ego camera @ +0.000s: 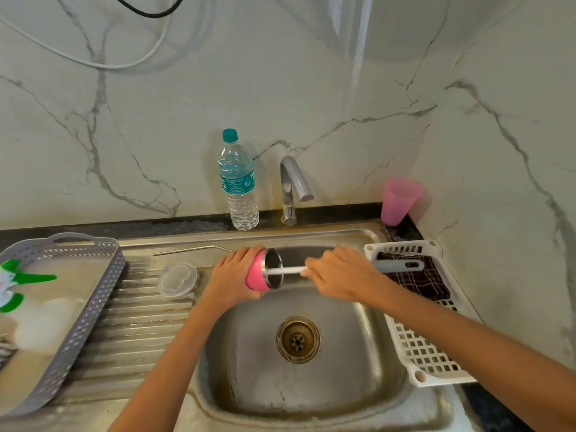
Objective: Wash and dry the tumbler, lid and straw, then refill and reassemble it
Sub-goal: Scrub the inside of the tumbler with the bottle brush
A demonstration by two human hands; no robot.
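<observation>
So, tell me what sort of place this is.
Most likely a home kitchen's washing-up corner: a steel sink with a ribbed drainboard, a tap against a marble-look wall, and a white slotted basket beside the basin.

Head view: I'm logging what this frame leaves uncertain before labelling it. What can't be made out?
All in the head view:
1. Far end of the white rod: inside the tumbler, hidden by its steel wall.
2. Base of the tumbler: covered by the left hand.
3. Near end of the rod: wrapped in the right hand.
4. Contents of the grey basket: blurred and cut off by the left edge.
5. Label text on the bottle: too small.
</observation>
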